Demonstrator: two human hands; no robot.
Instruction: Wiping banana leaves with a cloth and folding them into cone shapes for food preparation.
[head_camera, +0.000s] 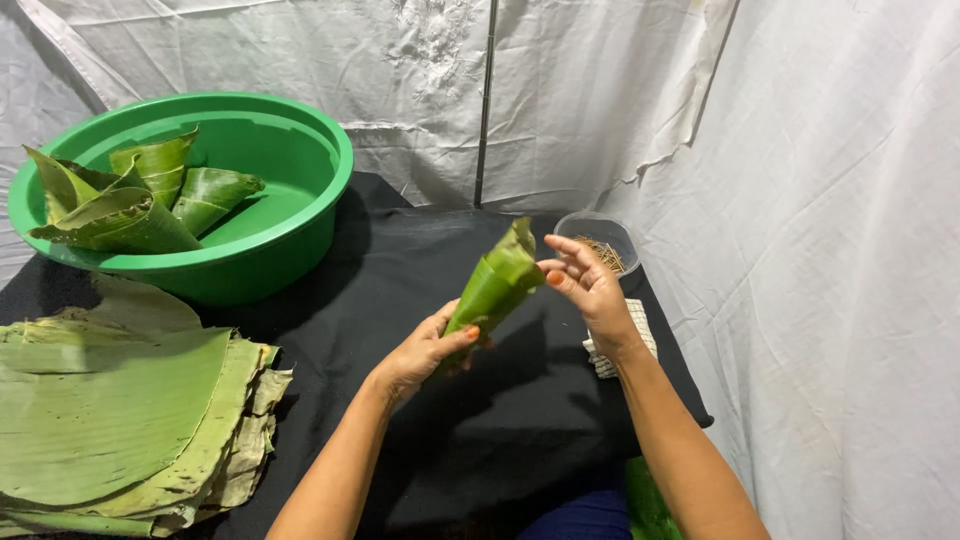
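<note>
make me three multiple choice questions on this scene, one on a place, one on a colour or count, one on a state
1. Where does the stack of flat leaves lie?
A. inside the basin
B. on the black cloth, at the left
C. in the small clear bowl

2. What colour is the basin?
A. green
B. red
C. white

3. What state is the leaf cone in?
A. lying flat on the cloth
B. resting in the basin
C. held up off the cloth

Answers:
1 B, the stack rests on the black cloth below the basin.
2 A, its rim and wall are green.
3 C, the left hand grips its narrow end while the right hand touches its top.
</note>
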